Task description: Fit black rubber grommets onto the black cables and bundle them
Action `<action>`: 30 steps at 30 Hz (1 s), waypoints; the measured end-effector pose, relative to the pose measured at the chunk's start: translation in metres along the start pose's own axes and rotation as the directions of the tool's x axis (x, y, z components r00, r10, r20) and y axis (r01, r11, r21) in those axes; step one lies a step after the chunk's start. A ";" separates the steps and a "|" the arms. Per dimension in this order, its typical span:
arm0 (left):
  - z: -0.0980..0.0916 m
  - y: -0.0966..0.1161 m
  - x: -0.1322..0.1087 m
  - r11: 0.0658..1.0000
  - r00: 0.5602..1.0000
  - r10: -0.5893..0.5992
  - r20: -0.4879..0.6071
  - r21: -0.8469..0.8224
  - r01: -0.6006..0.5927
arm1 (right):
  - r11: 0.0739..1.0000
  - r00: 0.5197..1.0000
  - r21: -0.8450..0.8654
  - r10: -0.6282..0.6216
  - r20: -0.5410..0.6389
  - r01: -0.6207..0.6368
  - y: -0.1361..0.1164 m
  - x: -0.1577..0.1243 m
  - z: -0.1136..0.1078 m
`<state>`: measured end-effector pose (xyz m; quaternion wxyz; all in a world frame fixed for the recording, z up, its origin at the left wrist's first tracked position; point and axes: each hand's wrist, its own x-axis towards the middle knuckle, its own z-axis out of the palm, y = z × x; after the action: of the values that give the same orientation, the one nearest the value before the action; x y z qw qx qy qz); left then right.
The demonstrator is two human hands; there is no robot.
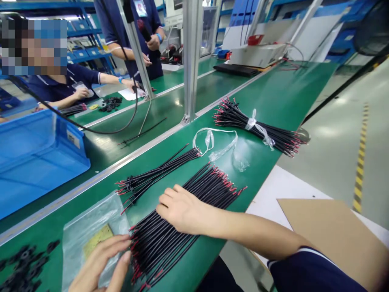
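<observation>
A spread of black cables point(170, 231) with red wire ends lies side by side on the green bench. Across the middle of it rests my right hand point(184, 211), its fingers curled down onto the cables and the fingertips hidden. My left hand point(103, 263) is at the near left ends, thumb and fingers apart, fingertips at the red wire tips. Behind the spread lies a smaller group of cables point(161, 170) with small black parts on their left ends. A clear plastic bag point(71, 235) with a yellow piece point(99, 239) lies partly beneath my left hand.
A cable bundle tied with clear plastic point(234, 115) lies further right, near a loose plastic strip point(237, 142). Small black parts point(24, 263) are scattered at lower left. A blue bin point(45, 154), metal post point(191, 61) and cardboard sheet point(331, 227) stand around. Two people work opposite.
</observation>
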<state>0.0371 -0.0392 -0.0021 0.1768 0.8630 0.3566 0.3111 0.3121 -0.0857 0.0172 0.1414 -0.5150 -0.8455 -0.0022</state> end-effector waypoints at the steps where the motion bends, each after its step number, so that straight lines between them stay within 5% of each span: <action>1: 0.001 0.008 0.006 0.998 0.996 0.058 0.073 0.029 -0.060 | 1.000 0.999 0.005 -0.016 -0.052 0.016 -0.007 -0.007 -0.004; 6: 0.017 0.040 0.046 0.954 0.921 0.237 0.309 0.107 -0.281 | 0.972 0.943 0.161 -0.114 -0.313 0.171 -0.038 -0.050 -0.009; 10: 0.051 0.058 0.086 0.951 0.887 0.228 0.401 0.102 -0.291 | 0.963 0.916 0.265 0.064 -0.396 0.047 -0.037 -0.078 -0.006; 14: 0.088 0.072 0.125 0.938 0.868 0.177 0.464 0.187 -0.292 | 0.951 0.866 0.302 0.206 -0.456 -0.067 -0.006 -0.100 -0.014; 19: 0.105 0.080 0.151 0.938 0.844 0.055 0.533 0.262 -0.227 | 0.905 0.844 0.237 0.418 -0.337 -0.354 0.095 -0.111 -0.041; 23: 0.106 0.081 0.157 0.939 0.834 0.016 0.552 0.278 -0.203 | 0.908 0.922 0.219 0.380 -0.075 -0.356 0.163 -0.105 -0.046; 30: 0.101 0.093 0.158 0.874 0.756 0.047 0.653 0.339 -0.347 | 0.908 0.942 0.262 0.293 0.165 -0.328 0.178 -0.093 -0.046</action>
<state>0.2383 0.0036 0.0367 0.0503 0.9667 0.2423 -0.0650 0.5177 -0.0899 0.0136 0.1610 -0.6165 -0.7509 0.1738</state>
